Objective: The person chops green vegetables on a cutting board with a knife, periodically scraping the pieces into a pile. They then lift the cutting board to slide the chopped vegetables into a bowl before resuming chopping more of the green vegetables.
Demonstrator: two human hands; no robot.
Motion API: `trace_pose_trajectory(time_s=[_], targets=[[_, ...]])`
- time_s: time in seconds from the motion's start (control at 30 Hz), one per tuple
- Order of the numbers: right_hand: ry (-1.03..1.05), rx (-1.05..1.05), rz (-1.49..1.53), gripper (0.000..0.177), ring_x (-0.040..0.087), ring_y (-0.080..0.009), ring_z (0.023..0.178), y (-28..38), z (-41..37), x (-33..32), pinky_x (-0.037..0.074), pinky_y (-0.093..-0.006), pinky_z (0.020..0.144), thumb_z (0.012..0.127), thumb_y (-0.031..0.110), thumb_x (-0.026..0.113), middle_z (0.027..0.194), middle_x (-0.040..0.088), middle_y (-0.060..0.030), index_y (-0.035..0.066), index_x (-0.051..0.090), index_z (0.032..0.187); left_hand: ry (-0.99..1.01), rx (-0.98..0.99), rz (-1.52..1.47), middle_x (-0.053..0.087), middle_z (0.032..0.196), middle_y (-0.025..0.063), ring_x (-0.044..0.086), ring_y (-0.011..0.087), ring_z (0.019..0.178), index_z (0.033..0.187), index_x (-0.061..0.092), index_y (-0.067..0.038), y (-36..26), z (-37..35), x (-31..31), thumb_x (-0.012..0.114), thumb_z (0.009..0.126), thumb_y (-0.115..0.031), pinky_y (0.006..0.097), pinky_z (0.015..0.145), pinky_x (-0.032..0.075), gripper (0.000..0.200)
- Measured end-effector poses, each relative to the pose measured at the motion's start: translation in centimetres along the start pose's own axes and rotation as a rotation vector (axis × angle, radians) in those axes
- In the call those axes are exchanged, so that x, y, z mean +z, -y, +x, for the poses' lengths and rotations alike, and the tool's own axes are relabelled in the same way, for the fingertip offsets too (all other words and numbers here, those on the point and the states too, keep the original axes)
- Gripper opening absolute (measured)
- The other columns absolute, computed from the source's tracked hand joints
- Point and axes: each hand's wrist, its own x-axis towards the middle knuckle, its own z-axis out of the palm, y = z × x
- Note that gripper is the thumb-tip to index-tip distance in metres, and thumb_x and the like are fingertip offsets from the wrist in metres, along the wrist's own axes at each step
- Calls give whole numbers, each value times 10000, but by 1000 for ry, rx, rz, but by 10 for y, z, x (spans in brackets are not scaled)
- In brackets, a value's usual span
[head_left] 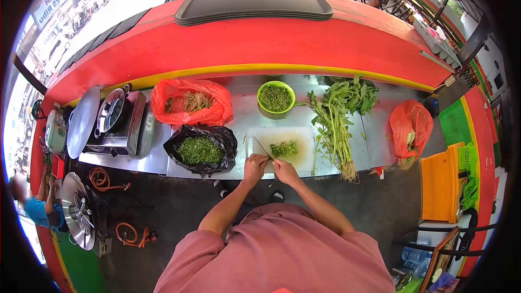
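At the front edge of a white cutting board (305, 165), my left hand (254, 167) is closed near the handle end of a knife (261, 145), whose blade points up and left. My right hand (284, 171) is closed beside it, close to the knife; its fingertips are too small to make out. Chopped greens (284, 149) lie on the board just beyond my hands. Behind the board stands a green bowl (275, 113) of chopped greens. A black bag (175, 149) holding more sits to the left. Leafy stalks with roots (337, 135) lie to the right.
A red bag (220, 103) of roots is at the back left, beside a stove (122, 135) with a lidded pan. Another red bag (411, 125) sits right. Trays (255, 0) rest on the red ledge. A person in blue (37, 211) is at the far left.
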Motion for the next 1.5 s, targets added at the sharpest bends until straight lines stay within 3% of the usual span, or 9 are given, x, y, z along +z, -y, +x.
trace_pose_trajectory(time_s=[0.2,0.4,0.77,0.97,1.0,1.2,1.27,1.43,1.5], targets=[[-134,-41,-131,356,675,-462,757,-7,-17,20,537,-560,644,1005,311,529,848,694,-250,159,646,1305,19,-1,45,757,960,58,674,263,947,899,778,-59,-2,-2,-2,726,825,-93,402,815,522,97],[-96,8,12,361,672,-471,867,-7,6,20,544,-526,762,1016,350,529,927,695,-271,103,700,1216,73,13,29,744,1004,61,668,273,973,926,774,-55,-1,0,-3,709,837,-94,398,836,520,117],[-139,-22,-26,307,656,-489,776,-2,-13,19,526,-571,693,1029,304,499,857,682,-272,131,682,1206,52,-79,-60,754,971,134,680,323,929,948,772,-8,-13,1,-7,726,823,-37,402,872,536,137],[-118,1,80,320,658,-471,883,-12,-8,22,526,-526,766,1026,326,483,924,694,-247,118,674,1176,40,-60,-79,753,968,157,687,341,925,941,765,4,-9,1,-7,722,818,-28,410,878,535,134],[-15,65,100,327,654,-484,934,-12,-9,17,528,-538,830,1017,325,507,968,701,-253,115,679,1200,27,-63,-90,752,966,166,690,348,922,943,765,6,-10,1,-7,722,813,-25,416,879,535,140],[-99,9,21,318,669,-477,864,-9,-24,17,541,-547,755,1019,324,508,934,706,-241,132,675,1210,54,-99,-61,750,968,160,686,342,935,943,768,-1,-15,-3,-7,721,813,-26,412,874,534,140],[-154,-76,-55,325,665,-478,752,-6,-12,20,532,-551,659,1020,312,517,831,687,-259,153,685,1249,70,-23,-37,747,971,149,682,341,938,943,769,-8,-8,0,-6,718,822,-33,413,870,530,133],[-79,47,18,340,667,-469,855,-9,-3,16,536,-536,773,1015,339,509,905,698,-253,169,677,1256,83,-18,-49,742,986,151,675,346,937,964,756,-11,-6,1,-7,719,831,-45,416,876,523,142],[-98,93,19,364,676,-453,904,-14,-5,9,543,-510,807,1016,341,515,967,708,-247,129,677,1263,56,1,-44,740,992,157,676,353,929,956,747,-8,-7,0,-5,714,829,-24,421,866,530,132]])
